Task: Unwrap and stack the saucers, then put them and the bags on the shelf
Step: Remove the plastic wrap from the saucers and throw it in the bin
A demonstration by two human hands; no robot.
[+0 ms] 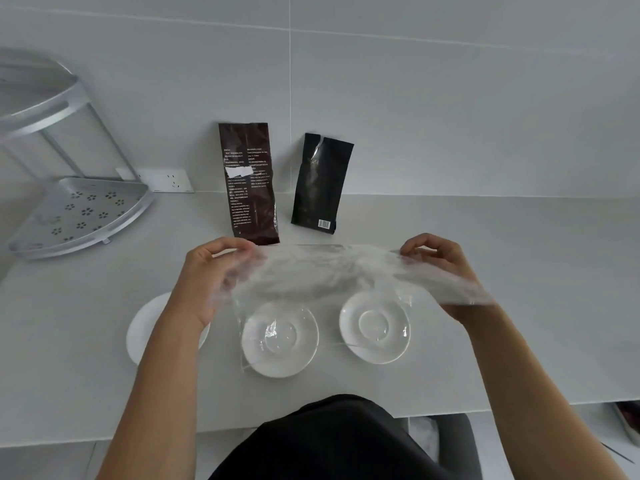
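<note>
Left hand [211,268] and right hand [440,268] each pinch an end of the plastic wrap [332,275]. Its long axis runs side to side above the saucers [280,339] by the worktop's near edge.

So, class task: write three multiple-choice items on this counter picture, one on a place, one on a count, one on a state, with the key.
1. Where is the metal shelf?
A. left of the bags
B. right of the bags
C. between the saucers

2. How many dark bags lean on the wall?
A. one
B. two
C. four

3. What are both hands holding?
A. a saucer
B. a bag
C. clear wrapping

Key: 1 A, it stands at the counter's left end. 2 B, a brown bag and a black bag. 3 C, the left hand and right hand stretch clear wrapping above the saucers.
</note>
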